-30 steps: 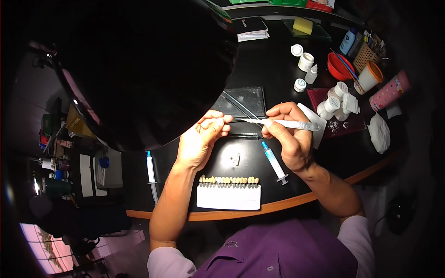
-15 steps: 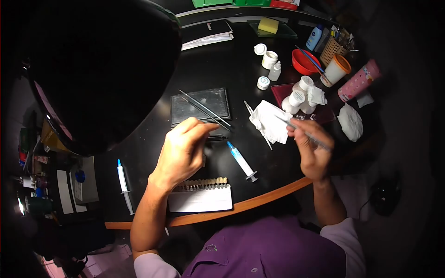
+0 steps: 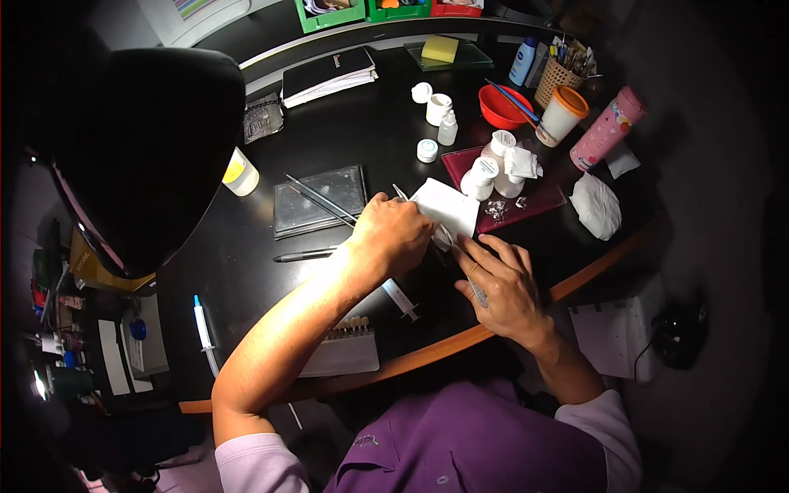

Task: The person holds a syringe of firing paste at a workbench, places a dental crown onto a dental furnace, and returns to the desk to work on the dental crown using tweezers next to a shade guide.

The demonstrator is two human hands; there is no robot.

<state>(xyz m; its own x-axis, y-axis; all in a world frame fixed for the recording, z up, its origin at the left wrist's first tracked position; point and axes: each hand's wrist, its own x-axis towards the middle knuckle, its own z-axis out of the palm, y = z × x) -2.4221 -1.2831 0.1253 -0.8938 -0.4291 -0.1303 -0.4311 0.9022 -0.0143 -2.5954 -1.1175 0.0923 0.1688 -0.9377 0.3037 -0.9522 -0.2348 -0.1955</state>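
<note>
My left hand (image 3: 394, 234) reaches across to the white tissue (image 3: 448, 205), its fingers closed at the tissue's left edge; what they pinch is hidden. Over the tissue's lower edge is my right hand (image 3: 503, 287), closed round the silver-handled knife (image 3: 478, 294), some fingers stretched forward. Two thin brushes (image 3: 320, 199) lie across the dark flat case (image 3: 319, 200). A black pen (image 3: 304, 255) lies below it. Under my left forearm, the white shade guide (image 3: 349, 355) with tooth samples and a syringe (image 3: 400, 299) are partly covered.
A black lamp head (image 3: 156, 148) fills the upper left. White jars (image 3: 485, 177) stand on a dark red plate (image 3: 538, 209). Behind are a red bowl (image 3: 503, 107), a cup (image 3: 561, 117) and a pink bottle (image 3: 606, 130). Another syringe (image 3: 203, 329) lies at left.
My left hand has moved right to the tissue. My right hand, still with the knife, has come down beside it. The view has shifted, showing more of the desk's left side.
</note>
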